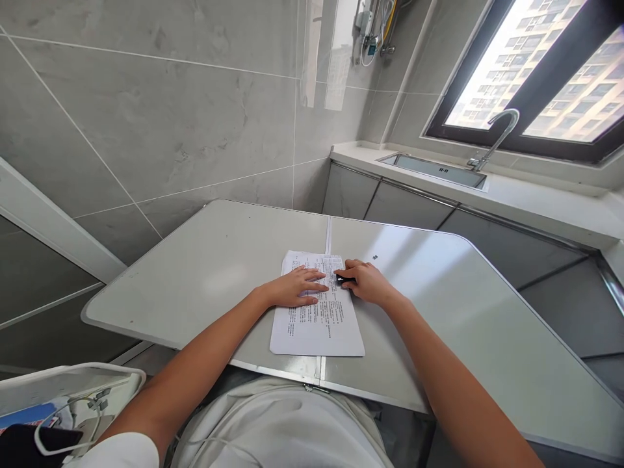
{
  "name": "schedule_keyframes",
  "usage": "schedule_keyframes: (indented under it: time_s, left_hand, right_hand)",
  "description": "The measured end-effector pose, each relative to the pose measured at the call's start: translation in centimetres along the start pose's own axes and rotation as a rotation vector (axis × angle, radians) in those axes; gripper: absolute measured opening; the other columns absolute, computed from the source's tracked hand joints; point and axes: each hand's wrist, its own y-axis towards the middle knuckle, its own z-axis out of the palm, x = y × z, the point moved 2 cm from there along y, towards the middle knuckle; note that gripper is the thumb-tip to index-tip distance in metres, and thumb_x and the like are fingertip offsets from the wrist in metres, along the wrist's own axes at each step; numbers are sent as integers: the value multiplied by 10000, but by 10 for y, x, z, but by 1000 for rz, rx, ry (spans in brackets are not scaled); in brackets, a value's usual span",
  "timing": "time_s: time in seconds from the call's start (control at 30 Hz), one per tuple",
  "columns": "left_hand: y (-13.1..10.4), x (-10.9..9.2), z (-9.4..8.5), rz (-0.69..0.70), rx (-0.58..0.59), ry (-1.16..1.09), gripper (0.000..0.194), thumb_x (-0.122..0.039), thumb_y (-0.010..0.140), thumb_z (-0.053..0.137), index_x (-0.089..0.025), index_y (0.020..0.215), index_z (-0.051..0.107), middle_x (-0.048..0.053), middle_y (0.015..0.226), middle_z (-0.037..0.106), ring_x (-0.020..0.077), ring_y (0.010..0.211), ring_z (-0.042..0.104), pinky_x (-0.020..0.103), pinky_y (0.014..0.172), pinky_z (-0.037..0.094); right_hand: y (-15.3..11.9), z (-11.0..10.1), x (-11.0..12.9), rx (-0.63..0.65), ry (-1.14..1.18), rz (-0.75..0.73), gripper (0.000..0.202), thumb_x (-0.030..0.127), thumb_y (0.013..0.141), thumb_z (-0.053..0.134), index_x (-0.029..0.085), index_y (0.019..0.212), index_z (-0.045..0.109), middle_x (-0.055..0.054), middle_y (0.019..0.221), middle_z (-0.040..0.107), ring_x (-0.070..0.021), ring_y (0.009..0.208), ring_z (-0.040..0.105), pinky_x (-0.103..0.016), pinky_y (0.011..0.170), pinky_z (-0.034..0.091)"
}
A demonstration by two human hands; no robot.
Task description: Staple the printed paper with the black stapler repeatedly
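A stack of printed white paper (316, 335) lies on the folding table, across its middle seam. My left hand (298, 286) rests flat on the upper part of the paper, fingers spread and pointing right. At the right edge of the sheets, my right hand (364, 281) is wrapped round a small black stapler (345, 279). The stapler's front end reaches over the paper's edge; most of its body is hidden by my fingers, and I cannot tell whether it is pressed down.
The pale folding table (195, 273) has a metal rim. A small dark mark (375, 257) shows right of the paper. Beyond stand a counter with a sink (433, 170) and faucet (502, 130). A white basket (73, 374) with cables sits at lower left.
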Motion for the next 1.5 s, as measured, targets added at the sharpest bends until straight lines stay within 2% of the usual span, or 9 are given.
schedule_keyframes:
  time_s: [0.17, 0.27, 0.5, 0.63, 0.77, 0.9, 1.03, 1.23, 1.5]
  left_hand:
    - [0, 2, 1, 23, -12, 17, 452, -430, 990, 627, -429, 1442, 610, 18, 1619, 466, 322, 1525, 389, 586, 1283, 224]
    - [0, 3, 0, 27, 3, 41, 461, -435, 1005, 600, -423, 1466, 586, 25, 1629, 453, 312, 1532, 377, 584, 1285, 213]
    - [-1, 1, -3, 17, -4, 20, 436, -456, 1001, 602, -435, 1436, 612, 0, 1611, 480, 282, 1522, 400, 531, 1295, 217]
    - [1, 0, -5, 3, -12, 17, 451, -497, 995, 598, -416, 1438, 610, 14, 1593, 502, 285, 1497, 432, 530, 1285, 233]
    - [3, 6, -14, -106, -246, 66, 325, -436, 1039, 514, -311, 1275, 701, 60, 1398, 641, 267, 1309, 574, 475, 1176, 388]
    - [-4, 24, -26, -328, -588, 114, 260, -326, 1051, 450, -229, 1034, 690, 76, 1091, 683, 241, 1056, 623, 438, 1001, 479]
    - [-13, 41, -32, -447, -723, 49, 213, -299, 1025, 475, -216, 934, 648, 59, 972, 633, 208, 898, 611, 384, 882, 514]
    - [-15, 46, -27, -488, -728, -66, 224, -323, 1012, 492, -213, 877, 633, 45, 941, 598, 183, 826, 598, 342, 795, 519]
    - [-11, 48, -18, -510, -670, -117, 230, -333, 1001, 487, -215, 870, 634, 52, 960, 593, 187, 832, 586, 324, 750, 483]
  right_hand:
    - [3, -1, 8, 35, -58, -22, 294, 120, 872, 632, 309, 1054, 765, -55, 959, 653, -249, 998, 597, -356, 855, 392]
    - [-2, -6, 3, -21, 28, -43, 329, 195, 901, 634, 312, 1195, 723, -56, 1015, 663, -245, 1011, 604, -347, 869, 417]
    - [-31, -22, -63, -31, 24, 234, 226, 175, 808, 679, 248, 1021, 702, -58, 997, 708, -254, 947, 618, -316, 731, 416]
    - [-29, -22, -71, -293, -49, 433, 159, 220, 835, 632, 225, 988, 675, -98, 981, 691, -287, 967, 596, -327, 676, 396]
    - [-3, -5, -25, -539, 96, 409, 144, 319, 888, 612, 220, 991, 627, -101, 967, 668, -275, 928, 588, -350, 729, 442]
    - [26, 20, 35, -373, 187, 249, 132, 328, 885, 650, 235, 965, 603, -81, 990, 678, -257, 942, 603, -357, 795, 459]
    - [32, 27, 57, -202, 197, 172, 149, 324, 844, 690, 240, 866, 569, -61, 954, 686, -250, 916, 608, -335, 752, 439]
    - [6, 10, 25, -37, 288, 246, 238, 281, 720, 732, 226, 800, 515, -5, 854, 653, -175, 741, 563, -273, 619, 381]
    - [-71, -8, -44, 69, 389, 454, 287, 354, 716, 725, 226, 964, 659, -12, 871, 680, -214, 794, 599, -314, 700, 456]
